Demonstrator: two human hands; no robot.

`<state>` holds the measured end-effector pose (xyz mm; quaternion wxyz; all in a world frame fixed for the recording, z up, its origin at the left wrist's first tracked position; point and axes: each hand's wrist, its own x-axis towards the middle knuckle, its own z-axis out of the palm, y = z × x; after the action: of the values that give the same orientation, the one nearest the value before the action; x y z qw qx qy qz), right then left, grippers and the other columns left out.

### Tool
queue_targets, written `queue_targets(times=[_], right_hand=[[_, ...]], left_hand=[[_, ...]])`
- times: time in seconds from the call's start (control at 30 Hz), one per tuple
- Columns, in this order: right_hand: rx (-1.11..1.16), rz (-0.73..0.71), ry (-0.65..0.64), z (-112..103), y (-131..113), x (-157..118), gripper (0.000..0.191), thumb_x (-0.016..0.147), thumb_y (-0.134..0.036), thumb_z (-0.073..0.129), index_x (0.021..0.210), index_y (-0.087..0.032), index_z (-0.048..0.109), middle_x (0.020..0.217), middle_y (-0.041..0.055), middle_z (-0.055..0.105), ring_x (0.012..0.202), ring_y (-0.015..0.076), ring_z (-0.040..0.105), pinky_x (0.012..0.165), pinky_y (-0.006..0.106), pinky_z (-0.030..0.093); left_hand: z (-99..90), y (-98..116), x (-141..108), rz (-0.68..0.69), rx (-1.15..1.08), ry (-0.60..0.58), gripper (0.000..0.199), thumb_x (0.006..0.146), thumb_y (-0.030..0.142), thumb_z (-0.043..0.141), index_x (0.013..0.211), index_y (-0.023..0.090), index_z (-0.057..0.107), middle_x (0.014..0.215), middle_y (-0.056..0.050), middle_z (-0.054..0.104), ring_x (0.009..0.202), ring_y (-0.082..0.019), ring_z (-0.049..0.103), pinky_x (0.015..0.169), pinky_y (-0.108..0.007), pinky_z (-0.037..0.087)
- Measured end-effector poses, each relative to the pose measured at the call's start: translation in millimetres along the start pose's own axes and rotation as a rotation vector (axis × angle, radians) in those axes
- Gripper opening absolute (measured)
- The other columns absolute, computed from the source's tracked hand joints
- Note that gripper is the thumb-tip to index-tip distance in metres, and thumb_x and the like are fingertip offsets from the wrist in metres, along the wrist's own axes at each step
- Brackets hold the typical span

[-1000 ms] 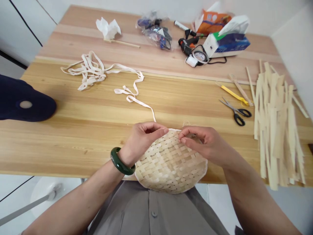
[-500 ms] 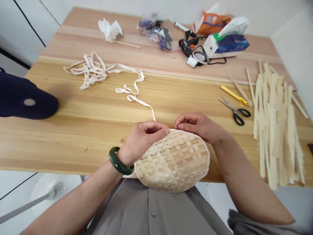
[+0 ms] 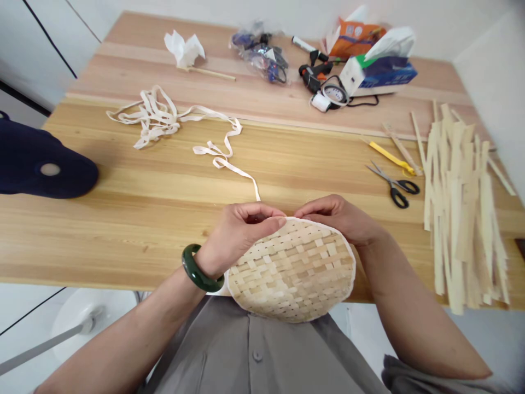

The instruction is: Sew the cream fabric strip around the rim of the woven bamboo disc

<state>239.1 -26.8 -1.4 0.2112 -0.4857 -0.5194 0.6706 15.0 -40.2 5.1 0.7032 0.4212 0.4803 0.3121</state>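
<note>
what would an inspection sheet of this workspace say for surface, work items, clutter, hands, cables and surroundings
Surface: wooden table, light planks
Job's things: rounded woven panel with white edging; white ribbon, tangled, tail running toward the left hand
Clutter: pile of flat pale strips, scissors slightly open, glue gun, tissue box, clear plastic bag
Hands: left hand pinches the panel's upper edge; right hand at that edge, grip unclear
Cables: black cable beside the tissue box
Surroundings: white wall beyond the table
</note>
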Motion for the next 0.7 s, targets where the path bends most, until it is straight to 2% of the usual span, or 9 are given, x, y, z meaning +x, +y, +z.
queue_targets(times=[0.33,0.7], right_hand=[[0.056,-0.090,-0.043,7,-10,5,0.014,0.079,-0.032,0.072,0.075,-0.018,0.075,0.070,-0.0024,0.065,0.063,0.0095,0.055,0.058,0.022,0.041],[0.053,-0.101,-0.041,6,-8,7,0.012,0.080,-0.028,0.071,0.078,-0.017,0.075,0.071,-0.0015,0.066,0.065,0.0096,0.056,0.058,0.022,0.040]], left_hand=[[2.9,1,3,-0.053,-0.077,-0.030,0.014,0.069,0.029,0.084,0.075,0.018,0.078,0.069,0.000,0.073,0.058,-0.009,0.060,0.056,-0.019,0.048],[1.9,1,2,-0.100,-0.114,-0.022,0.015,0.068,0.028,0.084,0.074,0.016,0.078,0.070,0.000,0.073,0.059,-0.008,0.061,0.056,-0.018,0.047]])
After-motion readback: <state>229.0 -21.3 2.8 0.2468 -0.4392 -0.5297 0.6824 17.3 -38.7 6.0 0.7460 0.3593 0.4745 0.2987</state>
